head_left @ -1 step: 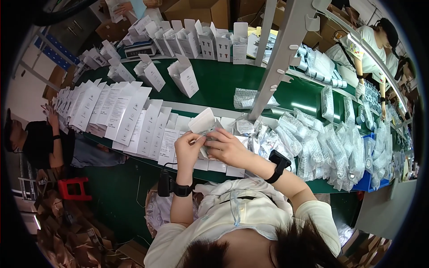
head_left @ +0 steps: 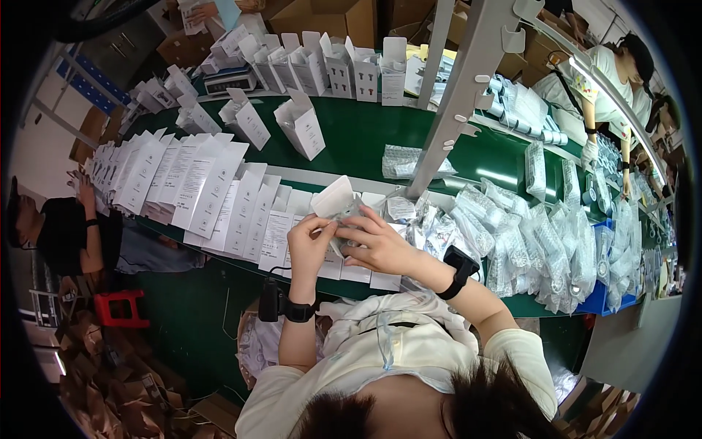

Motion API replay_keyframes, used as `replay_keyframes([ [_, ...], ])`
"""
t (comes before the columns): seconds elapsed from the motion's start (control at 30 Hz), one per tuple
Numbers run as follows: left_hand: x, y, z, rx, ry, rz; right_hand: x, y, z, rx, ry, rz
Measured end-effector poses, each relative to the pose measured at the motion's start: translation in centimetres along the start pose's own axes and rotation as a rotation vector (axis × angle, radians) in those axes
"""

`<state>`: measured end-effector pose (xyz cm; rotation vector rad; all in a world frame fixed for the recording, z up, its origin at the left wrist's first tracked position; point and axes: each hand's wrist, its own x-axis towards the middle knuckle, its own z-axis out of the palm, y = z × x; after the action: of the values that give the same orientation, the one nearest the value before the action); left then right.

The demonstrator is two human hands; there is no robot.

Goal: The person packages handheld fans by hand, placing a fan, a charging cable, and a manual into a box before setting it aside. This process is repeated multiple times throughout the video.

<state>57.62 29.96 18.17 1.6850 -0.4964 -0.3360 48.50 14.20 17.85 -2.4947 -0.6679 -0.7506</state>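
A small white cardboard box [head_left: 333, 196] with its flap raised is between my hands at the table's near edge. My left hand [head_left: 310, 241] pinches its left side between thumb and fingers. Against the opposite side lies my right hand [head_left: 382, 247], its fingers bent and somewhat apart; its thumb is mostly hidden. Some clear plastic shows at the box's opening, but I cannot make out what is in it. Right beside my right hand is a heap of clear-bagged parts [head_left: 439, 230].
Rows of white boxes [head_left: 179, 179] stand to the left; more open boxes [head_left: 300, 124] are on the green table [head_left: 351, 135]. Bubble-wrapped packs [head_left: 537, 249] pile up at right, near a blue bin [head_left: 601, 293]. A metal post [head_left: 461, 95] rises ahead. Co-workers sit left and far right.
My right hand has shifted slightly right, with its fingers spread a little wider. The box and my left hand have moved very slightly right.
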Motion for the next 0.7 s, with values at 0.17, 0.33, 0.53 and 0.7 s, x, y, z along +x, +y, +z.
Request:
replay_keyframes([
  [0.17,0.0,-0.5,-0.2,-0.662,-0.001,-0.066,-3.0,3.4,2.8,0.443,0.178,0.367],
  [0.33,2.3,-10.9,-6.1,0.491,0.110,0.228,-1.0,4.6,5.5,0.779,-0.069,0.605],
  [0.53,2.8,-13.1,-8.3,1.089,-0.118,-0.112,5.9,14.4,8.1,0.853,0.395,0.806],
  [0.7,3.8,-13.0,-7.7,1.095,-0.169,-0.119,7.0,22.6,13.0,0.587,0.399,0.857],
])
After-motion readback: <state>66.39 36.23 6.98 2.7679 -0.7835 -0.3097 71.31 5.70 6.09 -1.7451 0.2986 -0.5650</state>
